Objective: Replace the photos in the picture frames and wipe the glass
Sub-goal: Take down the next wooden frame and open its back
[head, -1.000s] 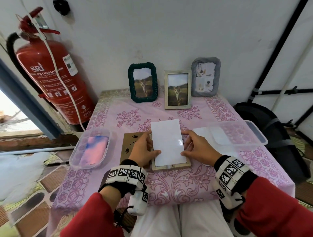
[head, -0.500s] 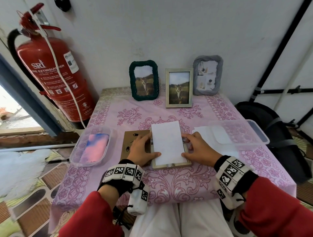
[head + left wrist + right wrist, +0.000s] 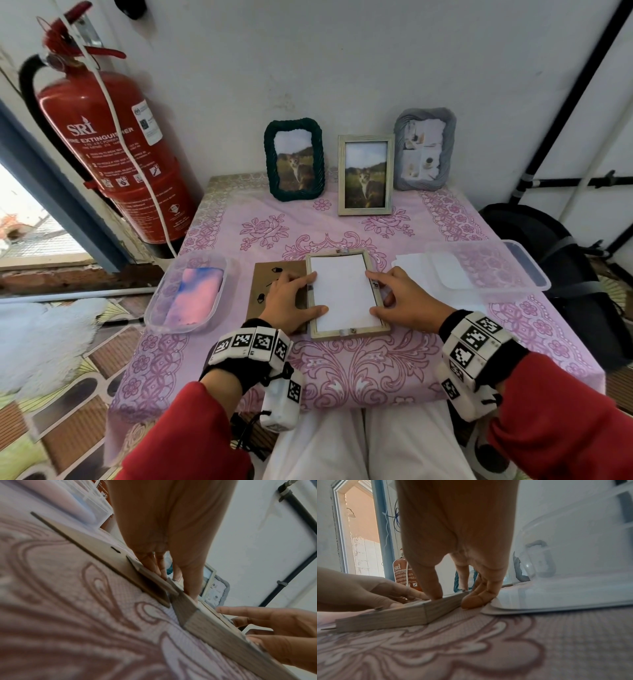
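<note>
A light wooden frame (image 3: pixel 349 335) lies face down in the middle of the pink tablecloth. A photo (image 3: pixel 344 291), white back up, lies flat inside it. My left hand (image 3: pixel 317 294) presses the photo's left edge with forefinger and thumb stretched out. My right hand (image 3: pixel 370 293) presses its right edge the same way. In the right wrist view my other right fingers (image 3: pixel 477 599) lie curled against the outside of the frame (image 3: pixel 385 616). The brown backing board (image 3: pixel 267 277) lies just left of the frame, under my left palm.
Three upright frames lean on the back wall: a green one (image 3: pixel 294 159), a wooden one (image 3: pixel 365 174), a grey one (image 3: pixel 424 149). A clear tub holding a pink-blue cloth (image 3: pixel 191 296) sits left. A clear tub (image 3: pixel 486 267) over white sheets sits right. A red fire extinguisher (image 3: pixel 113 154) stands far left.
The photo, first sticking out past the frame's far edge, has dropped flat inside the frame. Both hands have shifted along its side edges, fingers now stretched onto it.
</note>
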The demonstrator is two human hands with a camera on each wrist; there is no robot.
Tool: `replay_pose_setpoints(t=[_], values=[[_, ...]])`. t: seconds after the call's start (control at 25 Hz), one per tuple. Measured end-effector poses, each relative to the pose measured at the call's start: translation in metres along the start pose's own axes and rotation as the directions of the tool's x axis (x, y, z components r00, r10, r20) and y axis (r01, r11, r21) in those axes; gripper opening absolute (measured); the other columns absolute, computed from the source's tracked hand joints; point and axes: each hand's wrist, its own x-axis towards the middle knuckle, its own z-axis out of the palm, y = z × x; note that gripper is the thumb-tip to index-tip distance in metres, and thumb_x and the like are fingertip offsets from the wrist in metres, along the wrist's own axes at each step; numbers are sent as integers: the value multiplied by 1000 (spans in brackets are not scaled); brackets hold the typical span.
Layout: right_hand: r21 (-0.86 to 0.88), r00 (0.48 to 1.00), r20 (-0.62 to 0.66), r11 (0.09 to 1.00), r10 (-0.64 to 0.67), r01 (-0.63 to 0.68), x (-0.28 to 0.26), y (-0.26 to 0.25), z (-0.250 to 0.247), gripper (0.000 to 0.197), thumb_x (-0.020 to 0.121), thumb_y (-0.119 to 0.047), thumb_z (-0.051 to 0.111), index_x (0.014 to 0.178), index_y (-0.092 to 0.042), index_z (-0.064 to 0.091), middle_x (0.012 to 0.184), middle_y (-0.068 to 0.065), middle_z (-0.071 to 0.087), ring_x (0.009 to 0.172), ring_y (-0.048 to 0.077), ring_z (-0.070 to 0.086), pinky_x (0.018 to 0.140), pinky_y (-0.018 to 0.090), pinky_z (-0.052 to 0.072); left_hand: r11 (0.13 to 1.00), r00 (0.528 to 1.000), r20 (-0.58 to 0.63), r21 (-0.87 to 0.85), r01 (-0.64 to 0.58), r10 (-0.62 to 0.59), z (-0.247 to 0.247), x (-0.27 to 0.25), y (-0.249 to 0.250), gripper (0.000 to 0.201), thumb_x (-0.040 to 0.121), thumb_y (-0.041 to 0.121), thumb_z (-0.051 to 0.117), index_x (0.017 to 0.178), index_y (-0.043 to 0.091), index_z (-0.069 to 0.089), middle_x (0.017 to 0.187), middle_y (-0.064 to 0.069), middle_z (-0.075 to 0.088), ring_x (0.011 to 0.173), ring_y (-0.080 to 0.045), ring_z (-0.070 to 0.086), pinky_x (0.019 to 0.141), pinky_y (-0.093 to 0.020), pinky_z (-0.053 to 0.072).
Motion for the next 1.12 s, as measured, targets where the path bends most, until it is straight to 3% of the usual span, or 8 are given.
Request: replay_pose_setpoints(t=[0.16,0.32,0.48,0.6,0.76,1.12], values=[[-15,1000,13,1000,-3,3,1,1,2,62,85,-14,62,141,-15,37,108,2,30,84,13,46,85,16,38,999,1000,19,47,-3,2,0,1,-1,69,80,39,68,141,28,37,131,-5,35,121,-24,32,105,-29,25],[-38,1000,9,999,0,0,1,-1,4,61,84,-14,61,141,-16,38,107,2,29,82,14,45,82,17,36,985,998,55,172,-16,7,-2,6,0,70,80,46,66,141,32,35,131,-6,35,123,-26,32,105,-35,27],[-37,1000,24,999,4,-3,2,-1,-1,59,85,-14,61,140,-17,40,107,1,31,85,17,48,84,22,40,971,996,94,237,-31,9,-6,10,2,73,79,49,65,142,31,33,130,-6,36,123,-27,32,105,-37,28],[-69,1000,13,998,-4,5,3,-2,0,56,86,-14,58,139,-17,41,106,1,32,90,15,46,84,24,39,950,989,150,311,-38,-10,-8,13,3,81,80,53,61,147,29,21,134,-8,32,124,-29,30,107,-38,28],[-143,999,34,990,0,5,6,-2,2,57,85,-19,56,139,-20,37,107,-2,30,85,14,43,75,24,35,936,979,203,348,-45,-29,-13,20,6,86,79,54,62,148,26,19,136,-10,30,125,-30,29,110,-42,28],[-143,994,102,989,47,-32,18,-3,-10,65,84,-23,60,142,-26,31,110,2,30,100,21,48,93,28,40,973,987,157,232,-14,-23,-12,16,5,83,77,50,67,145,29,25,132,-9,32,123,-30,31,110,-42,28]])
